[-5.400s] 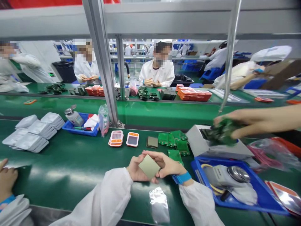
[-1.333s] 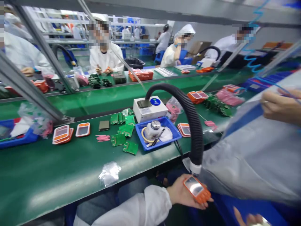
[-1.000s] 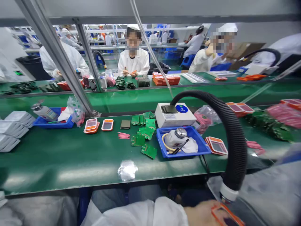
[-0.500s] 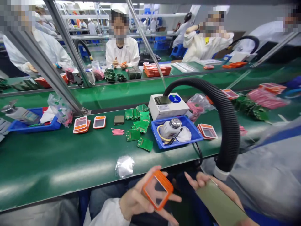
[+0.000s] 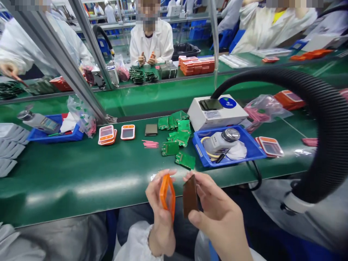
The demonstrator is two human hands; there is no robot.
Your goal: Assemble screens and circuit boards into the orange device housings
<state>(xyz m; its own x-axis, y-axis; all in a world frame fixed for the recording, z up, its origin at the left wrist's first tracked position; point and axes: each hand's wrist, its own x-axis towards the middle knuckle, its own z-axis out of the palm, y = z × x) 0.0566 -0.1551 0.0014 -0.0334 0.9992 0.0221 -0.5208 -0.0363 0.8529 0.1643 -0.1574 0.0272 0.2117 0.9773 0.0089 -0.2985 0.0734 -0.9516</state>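
My left hand [image 5: 160, 214] grips an orange plastic frame [image 5: 164, 192] by its edges, turned nearly edge-on. In my right hand [image 5: 221, 214] a thin flat panel [image 5: 190, 197], dark brown on the visible side, is pinched between thumb and fingers. The two pieces stand upright, facing each other a small gap apart, over my lap at the bench edge. Just beyond them lie green circuit boards [image 5: 170, 148], pink strips [image 5: 150, 144] and a small stack of dark square panels [image 5: 151, 129]. Orange-and-white framed pieces [image 5: 127, 132] rest to the left.
A blue tray [image 5: 199, 154] holding a pump bottle [image 5: 221, 141] stands right of the boards, before a white box [image 5: 201, 121]. A thick black hose [image 5: 323, 152] arches on the right. A metal post [image 5: 89, 94] rises at the left. Co-workers sit across the bench.
My right hand has moved left and the panel has turned from its pale face to its brown one. The orange frame has turned edge-on. The camera view has shifted.
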